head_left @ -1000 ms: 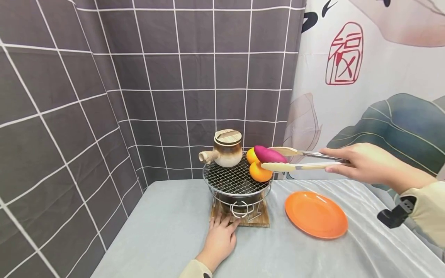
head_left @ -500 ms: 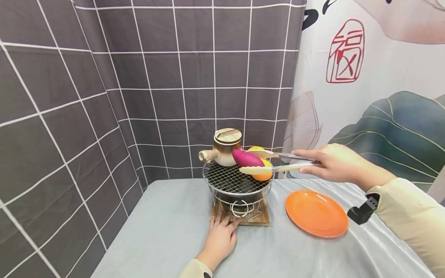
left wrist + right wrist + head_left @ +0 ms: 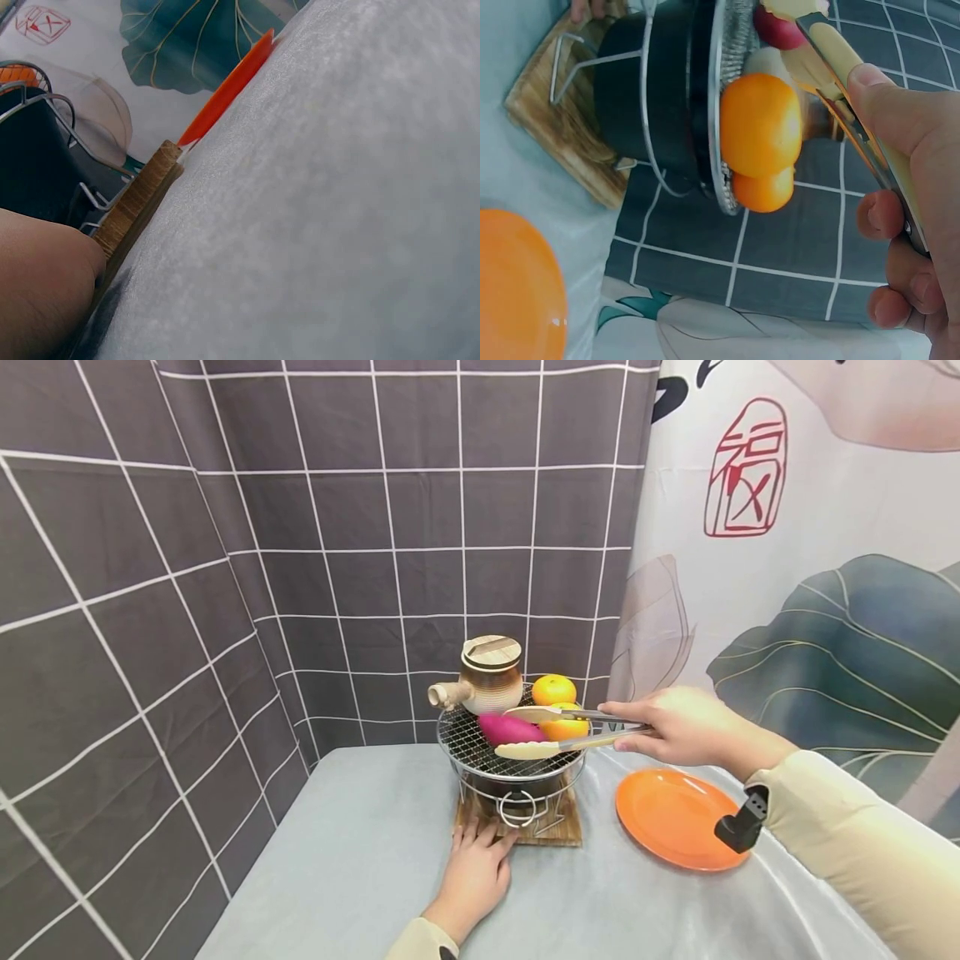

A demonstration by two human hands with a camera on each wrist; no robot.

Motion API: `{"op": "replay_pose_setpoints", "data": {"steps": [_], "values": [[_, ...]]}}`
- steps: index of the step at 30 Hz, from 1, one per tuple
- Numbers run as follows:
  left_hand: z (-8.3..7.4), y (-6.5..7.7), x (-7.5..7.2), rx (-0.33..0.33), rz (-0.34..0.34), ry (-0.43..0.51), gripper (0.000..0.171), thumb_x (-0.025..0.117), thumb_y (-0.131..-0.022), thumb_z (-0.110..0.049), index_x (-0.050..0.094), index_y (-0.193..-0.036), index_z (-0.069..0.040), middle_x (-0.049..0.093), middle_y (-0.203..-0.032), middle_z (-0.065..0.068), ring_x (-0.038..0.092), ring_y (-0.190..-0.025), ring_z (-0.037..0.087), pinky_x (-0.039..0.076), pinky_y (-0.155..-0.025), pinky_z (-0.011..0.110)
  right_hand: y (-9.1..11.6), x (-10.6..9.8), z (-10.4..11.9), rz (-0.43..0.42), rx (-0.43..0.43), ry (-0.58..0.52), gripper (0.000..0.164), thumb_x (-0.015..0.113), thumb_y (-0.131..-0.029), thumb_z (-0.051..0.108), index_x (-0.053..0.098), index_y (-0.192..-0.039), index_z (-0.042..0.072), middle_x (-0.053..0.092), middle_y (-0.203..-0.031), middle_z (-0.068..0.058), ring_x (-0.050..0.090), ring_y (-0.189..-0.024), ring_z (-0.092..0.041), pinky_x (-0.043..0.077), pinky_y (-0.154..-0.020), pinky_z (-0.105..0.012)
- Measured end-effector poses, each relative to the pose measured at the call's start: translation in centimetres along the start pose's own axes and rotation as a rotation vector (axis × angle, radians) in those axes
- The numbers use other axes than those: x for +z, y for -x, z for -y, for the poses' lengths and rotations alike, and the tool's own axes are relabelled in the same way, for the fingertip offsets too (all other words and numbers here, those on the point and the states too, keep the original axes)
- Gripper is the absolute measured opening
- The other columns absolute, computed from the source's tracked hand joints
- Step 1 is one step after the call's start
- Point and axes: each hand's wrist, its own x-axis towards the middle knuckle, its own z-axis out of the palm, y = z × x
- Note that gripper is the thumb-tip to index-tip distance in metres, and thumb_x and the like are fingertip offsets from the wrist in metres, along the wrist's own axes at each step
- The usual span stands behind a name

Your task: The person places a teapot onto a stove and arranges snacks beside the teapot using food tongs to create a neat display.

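Observation:
My right hand grips a pair of tongs with cream-coloured tips. Between the tips is a purple sweet potato, low over the wire mesh of a round grill, in front of a lidded pot. Whether it touches the mesh I cannot tell. Two oranges, one behind and a front orange, sit on the mesh's right side; in the head view the tongs partly cover the front one. My left hand rests with extended fingers on the front of the wooden board under the grill.
An orange plate lies right of the grill on the grey tablecloth. The pot's side handle sticks out to the left. Dark checked cloth hangs behind the grill, a patterned curtain to the right.
My right hand has carried the sweet potato in the tongs leftward and down, from above the oranges to just over the mesh before the pot. The left hand stays put.

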Motion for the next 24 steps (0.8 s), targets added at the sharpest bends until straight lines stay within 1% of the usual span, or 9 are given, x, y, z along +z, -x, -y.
{"op": "replay_pose_setpoints", "data": {"steps": [5,8,13,15,18,21,24], "values": [[-0.03,0.02,0.03,0.006,-0.013,-0.009,0.039,0.069,-0.083,-0.020,0.075,-0.121,-0.025,0.068,-0.130,0.006,0.059,-0.122,0.044,0.045,-0.097,0.065,-0.32,0.60,0.16,0.000,-0.009,-0.011,0.050,0.076,-0.088,0.042,0.070,-0.130,0.016,0.053,-0.064,0.022,0.049,-0.056,0.002,0.044,-0.052,-0.030],[-0.10,-0.03,-0.08,0.001,-0.002,-0.007,0.039,0.069,-0.083,-0.019,0.074,-0.122,-0.024,0.067,-0.131,0.006,0.059,-0.123,0.044,0.045,-0.098,0.064,-0.46,0.78,0.18,0.003,-0.002,-0.014,0.049,0.076,-0.087,0.041,0.071,-0.129,0.016,0.052,-0.063,0.021,0.047,-0.055,0.002,0.045,-0.052,-0.030],[-0.17,-0.17,-0.29,-0.008,0.018,-0.007,0.040,0.068,-0.085,-0.018,0.074,-0.124,-0.025,0.066,-0.132,0.006,0.058,-0.124,0.043,0.044,-0.099,0.064,-0.65,0.95,0.09,-0.009,-0.012,0.002,0.049,0.078,-0.086,0.039,0.071,-0.129,0.016,0.063,-0.070,0.017,0.052,-0.057,0.000,0.048,-0.054,-0.033],[-0.16,-0.19,-0.34,-0.009,0.019,-0.008,0.040,0.068,-0.085,-0.018,0.073,-0.124,-0.025,0.066,-0.132,0.006,0.058,-0.124,0.043,0.044,-0.099,0.064,-0.69,0.99,0.04,-0.012,-0.014,0.011,0.050,0.078,-0.086,0.041,0.071,-0.129,0.016,0.064,-0.071,0.016,0.052,-0.058,0.000,0.049,-0.054,-0.033],[-0.16,-0.21,-0.41,-0.012,0.023,-0.007,0.040,0.068,-0.085,-0.019,0.073,-0.124,-0.025,0.066,-0.132,0.006,0.057,-0.125,0.043,0.044,-0.099,0.064,-0.75,0.99,0.04,-0.008,-0.017,0.009,0.050,0.076,-0.087,0.042,0.071,-0.129,0.016,0.059,-0.068,0.018,0.048,-0.055,0.001,0.046,-0.052,-0.032],[-0.17,-0.19,-0.47,-0.014,0.026,-0.004,0.040,0.068,-0.085,-0.018,0.073,-0.124,-0.025,0.066,-0.132,0.006,0.057,-0.125,0.043,0.044,-0.099,0.064,-0.85,1.02,0.06,0.000,-0.010,0.014,0.050,0.076,-0.087,0.043,0.071,-0.129,0.016,0.050,-0.060,0.020,0.044,-0.053,0.001,0.043,-0.050,-0.031],[-0.16,-0.17,-0.47,-0.014,0.028,-0.004,0.040,0.068,-0.085,-0.018,0.074,-0.124,-0.025,0.066,-0.132,0.006,0.057,-0.125,0.042,0.044,-0.099,0.064,-0.97,0.96,0.16,0.006,-0.006,0.020,0.050,0.077,-0.087,0.043,0.071,-0.129,0.016,0.044,-0.057,0.021,0.043,-0.052,0.000,0.042,-0.050,-0.030]]}}
